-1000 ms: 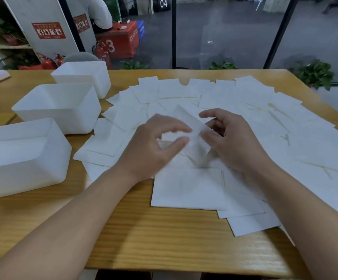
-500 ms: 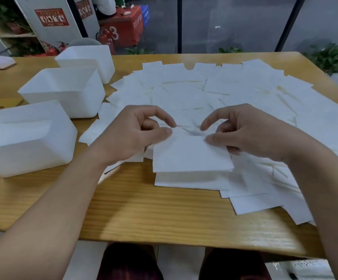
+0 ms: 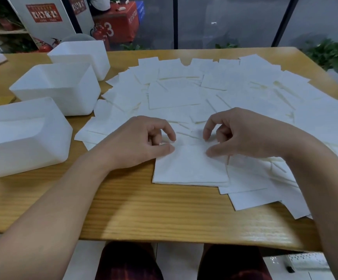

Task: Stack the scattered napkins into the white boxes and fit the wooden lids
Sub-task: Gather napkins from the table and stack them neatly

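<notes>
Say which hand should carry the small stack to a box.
Left, probably. The left hand is on the stack's box side, and all three boxes stand to the left. The right hand would have to cross over.

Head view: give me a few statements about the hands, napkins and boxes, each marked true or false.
1. Both hands, left hand and right hand, pinch the far edge of the small neat stack of white paper napkins. True.
2. Three white plastic boxes stand on the person's left. True.
3. Wooden lids are fitted on the boxes. False: the boxes are open.
4. The light wooden table holds few napkins. False: many lie scattered.
</notes>
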Available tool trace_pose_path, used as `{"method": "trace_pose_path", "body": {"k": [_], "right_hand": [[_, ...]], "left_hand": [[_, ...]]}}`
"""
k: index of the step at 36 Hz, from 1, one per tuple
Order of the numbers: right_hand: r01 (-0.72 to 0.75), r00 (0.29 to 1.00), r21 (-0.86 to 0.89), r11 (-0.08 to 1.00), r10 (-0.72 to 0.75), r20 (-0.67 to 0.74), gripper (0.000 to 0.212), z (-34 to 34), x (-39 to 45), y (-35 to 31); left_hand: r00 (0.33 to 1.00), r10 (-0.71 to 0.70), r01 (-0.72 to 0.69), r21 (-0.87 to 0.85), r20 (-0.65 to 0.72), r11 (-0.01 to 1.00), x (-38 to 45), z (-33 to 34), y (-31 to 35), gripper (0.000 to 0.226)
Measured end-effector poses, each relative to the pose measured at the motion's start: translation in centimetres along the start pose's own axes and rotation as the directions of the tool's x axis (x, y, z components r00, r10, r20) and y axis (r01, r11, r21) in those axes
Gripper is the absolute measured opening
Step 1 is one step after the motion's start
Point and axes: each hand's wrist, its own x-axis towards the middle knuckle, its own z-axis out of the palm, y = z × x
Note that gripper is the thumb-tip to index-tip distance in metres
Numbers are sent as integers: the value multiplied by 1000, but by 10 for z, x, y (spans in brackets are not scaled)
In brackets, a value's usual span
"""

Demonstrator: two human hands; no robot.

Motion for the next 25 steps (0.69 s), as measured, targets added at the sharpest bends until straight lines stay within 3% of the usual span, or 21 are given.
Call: {"method": "trace_pose_path", "body": {"k": [3, 5, 9, 15, 20, 25], "right_hand": [[59, 978, -6, 998, -59, -202, 14, 2, 5, 4], [99, 937, -98, 990, -126, -327, 7, 8, 9, 6], [150, 943, -251, 956, -214, -254, 18, 20, 18, 12], [106, 955, -328, 939, -188, -229, 37, 21, 18, 10], [129, 920, -267, 955, -216, -327, 31, 22, 19, 10], [198, 867, -158, 968, -248, -432, 9, 21, 16, 8]], "left_hand": [[996, 15, -16, -5, -88, 1000, 0, 0, -3, 8], [985, 34, -38, -18, -168, 999, 2, 0, -3, 6], [963, 44, -47, -5, -265, 999, 6, 2, -7, 8], [973, 43, -35, 38, -225, 999, 8, 5, -13, 11], [966, 50, -42, 38, -252, 998, 8, 7, -14, 10], [962, 64, -64, 9, -264, 998, 8, 11, -13, 15]]}}
